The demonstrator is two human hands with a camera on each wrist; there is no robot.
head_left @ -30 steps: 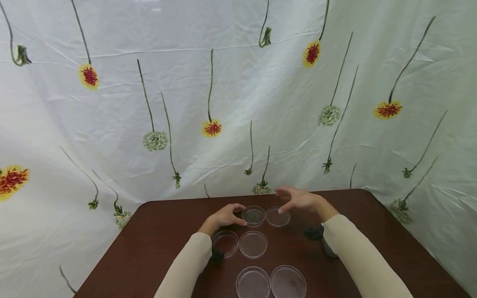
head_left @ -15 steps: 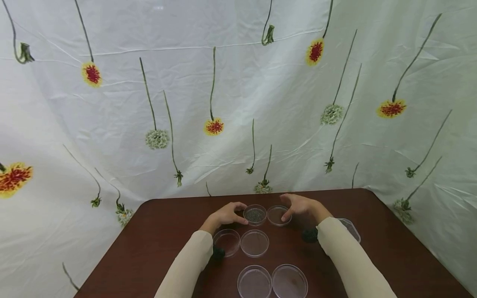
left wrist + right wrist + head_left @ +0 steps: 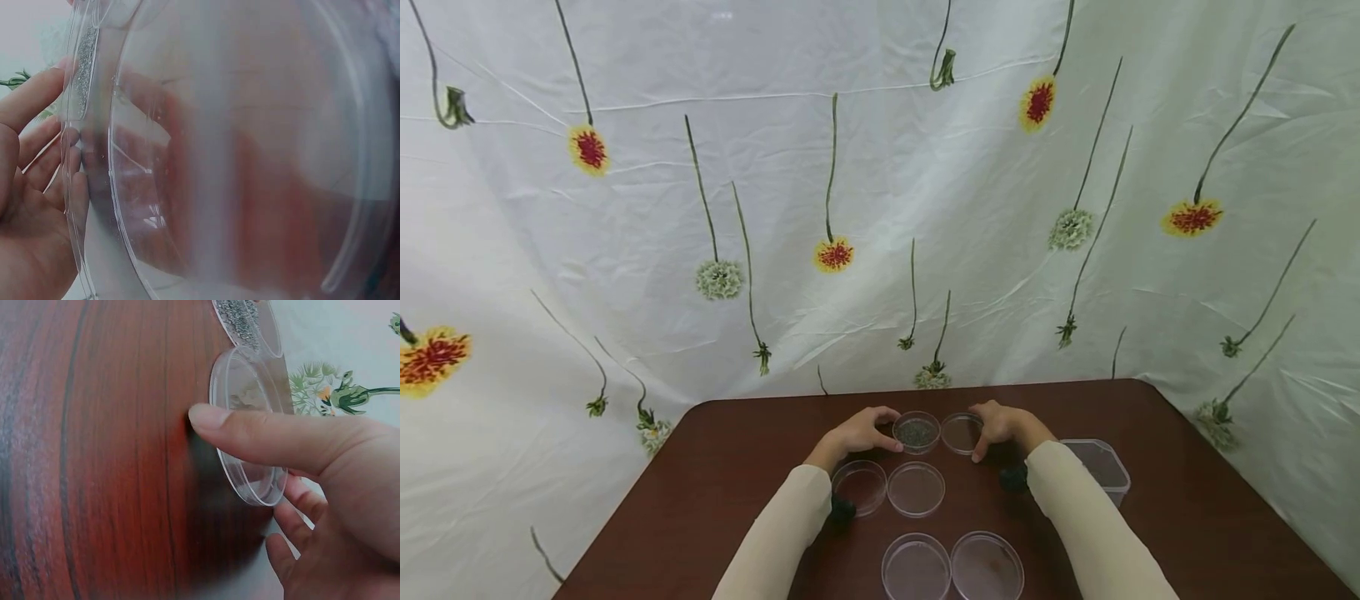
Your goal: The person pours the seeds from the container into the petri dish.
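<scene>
Two clear petri dishes stand side by side near the table's far edge. The left petri dish (image 3: 916, 433) contains grey-green granules; my left hand (image 3: 859, 432) holds its left side, thumb at the near rim and fingers at the far one. Around the right side of the other petri dish (image 3: 958, 433) curves my right hand (image 3: 1004, 427). In the right wrist view, the thumb (image 3: 250, 430) lies across this see-through dish (image 3: 250, 481), with the other fingers behind it. A nearer petri dish (image 3: 250, 156) fills much of the left wrist view, in front of the left hand (image 3: 37, 200).
Behind my hands, two more petri dishes (image 3: 859, 487) (image 3: 916, 490) form a middle row. Another pair, including a petri dish (image 3: 987, 567), is nearest me. A clear plastic tub (image 3: 1097, 467) stands beside my right forearm. A flowered cloth (image 3: 880, 208) hangs beyond the brown table (image 3: 700, 483).
My right hand has come down from above the right petri dish and closed around its right side. The plastic tub has emerged from behind the right forearm. My left hand stays at its dish.
</scene>
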